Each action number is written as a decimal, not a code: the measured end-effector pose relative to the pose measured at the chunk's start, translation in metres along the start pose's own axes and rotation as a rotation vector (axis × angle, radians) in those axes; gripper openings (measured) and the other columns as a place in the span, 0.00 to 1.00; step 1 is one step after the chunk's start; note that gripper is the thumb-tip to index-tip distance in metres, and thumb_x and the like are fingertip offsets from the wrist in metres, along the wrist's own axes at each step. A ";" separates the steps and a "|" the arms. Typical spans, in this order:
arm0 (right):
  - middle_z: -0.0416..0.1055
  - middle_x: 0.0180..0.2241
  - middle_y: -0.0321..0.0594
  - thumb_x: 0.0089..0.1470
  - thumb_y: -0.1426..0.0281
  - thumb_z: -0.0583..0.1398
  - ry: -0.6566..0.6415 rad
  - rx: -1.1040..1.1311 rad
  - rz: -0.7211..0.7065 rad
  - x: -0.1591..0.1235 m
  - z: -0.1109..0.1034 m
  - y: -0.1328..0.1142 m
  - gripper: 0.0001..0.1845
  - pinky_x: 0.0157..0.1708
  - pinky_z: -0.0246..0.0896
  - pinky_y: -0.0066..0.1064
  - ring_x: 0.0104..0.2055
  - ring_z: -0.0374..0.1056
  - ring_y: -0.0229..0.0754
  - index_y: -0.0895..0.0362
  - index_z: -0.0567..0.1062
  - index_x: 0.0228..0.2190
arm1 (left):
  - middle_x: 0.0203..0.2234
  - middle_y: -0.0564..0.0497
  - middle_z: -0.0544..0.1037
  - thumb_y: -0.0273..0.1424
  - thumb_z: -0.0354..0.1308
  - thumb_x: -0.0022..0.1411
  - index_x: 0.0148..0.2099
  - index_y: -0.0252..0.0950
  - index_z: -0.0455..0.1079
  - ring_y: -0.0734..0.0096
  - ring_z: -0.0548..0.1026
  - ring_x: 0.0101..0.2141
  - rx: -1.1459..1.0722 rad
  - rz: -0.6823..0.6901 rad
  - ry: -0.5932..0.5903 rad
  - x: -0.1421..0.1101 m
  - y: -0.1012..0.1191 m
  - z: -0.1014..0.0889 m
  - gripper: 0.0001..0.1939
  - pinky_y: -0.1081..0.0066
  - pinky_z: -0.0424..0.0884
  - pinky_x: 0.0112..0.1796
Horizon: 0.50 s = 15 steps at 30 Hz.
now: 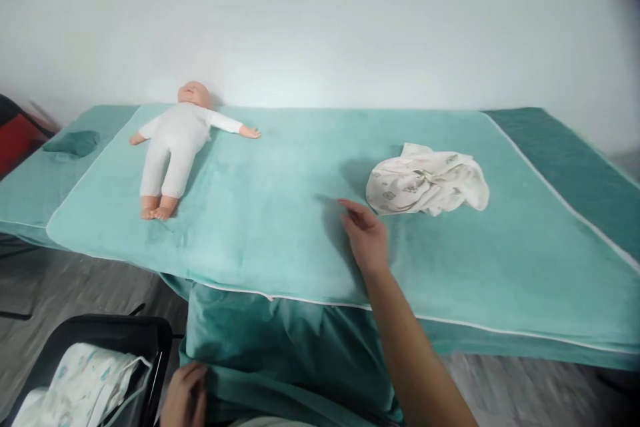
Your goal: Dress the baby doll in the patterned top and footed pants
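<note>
- Along the far left of the green-covered bed (290,213), a baby doll (175,130) in a white suit lies on its back, head toward the wall (320,27), bare feet toward the near edge, arms spread wide.
- Right of the middle of the bed lies a crumpled, twisted bundle of white printed cloth (427,180), well apart from the doll.
- Beyond the bundle, at the right end, a darker green section (560,167) begins behind a pale seam; near the left end, a rounded dark hollow (73,143) shows in the cover.
- At the left border, a red and black object (17,143) is cut off by the frame; grey flooring (100,280) shows below the bed.
- The right forearm crosses the near edge of the bed, hiding a stretch of its white piping and the green drape (280,327) below.
- The right hand (367,235) is loosely curled with nothing visible in its fingers; it is just in front of the bundle's left end, casting a shadow on the cover, and contact with the cloth cannot be told.
- The left hand (186,390) is low beside the drape, fingers bent downward; whether it grips anything cannot be told.
- At the lower left, a black chair (113,322) bears folded white fabric (93,373) with coloured prints, and a pale strap (145,380) loops over its right side.
</note>
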State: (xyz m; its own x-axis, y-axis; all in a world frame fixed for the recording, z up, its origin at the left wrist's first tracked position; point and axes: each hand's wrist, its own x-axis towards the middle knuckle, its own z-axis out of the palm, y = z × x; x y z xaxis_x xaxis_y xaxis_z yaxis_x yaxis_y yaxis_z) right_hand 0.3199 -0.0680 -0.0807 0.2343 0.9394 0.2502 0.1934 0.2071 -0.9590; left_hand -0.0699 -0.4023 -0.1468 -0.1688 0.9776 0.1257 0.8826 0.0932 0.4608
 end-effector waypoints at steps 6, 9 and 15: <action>0.78 0.47 0.41 0.46 0.69 0.70 0.160 0.436 0.154 0.009 -0.013 0.008 0.20 0.52 0.74 0.43 0.49 0.76 0.44 0.49 0.76 0.42 | 0.44 0.47 0.82 0.22 0.54 0.66 0.52 0.45 0.75 0.63 0.81 0.46 -0.336 0.543 0.170 0.162 0.150 0.023 0.17 0.60 0.79 0.48; 0.77 0.46 0.40 0.44 0.68 0.71 0.165 0.443 0.171 0.010 -0.012 0.004 0.21 0.52 0.73 0.41 0.45 0.76 0.41 0.50 0.76 0.41 | 0.44 0.45 0.81 0.26 0.53 0.70 0.48 0.40 0.75 0.64 0.79 0.48 -0.525 0.552 0.121 0.240 0.200 0.039 0.11 0.62 0.76 0.50; 0.78 0.47 0.41 0.44 0.69 0.71 0.159 0.403 0.182 0.011 -0.005 -0.001 0.20 0.55 0.71 0.43 0.45 0.76 0.41 0.51 0.76 0.40 | 0.36 0.46 0.80 0.34 0.59 0.68 0.50 0.34 0.78 0.69 0.77 0.33 -0.769 0.287 -0.372 0.339 0.267 0.078 0.13 0.71 0.72 0.34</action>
State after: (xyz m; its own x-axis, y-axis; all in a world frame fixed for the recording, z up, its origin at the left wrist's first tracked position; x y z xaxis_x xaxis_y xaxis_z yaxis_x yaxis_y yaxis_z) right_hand 0.3270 -0.0590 -0.0762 0.3792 0.9234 0.0600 -0.2424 0.1617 -0.9566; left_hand 0.1427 -0.0313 -0.0501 0.2837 0.9541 0.0954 0.3088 -0.1851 0.9329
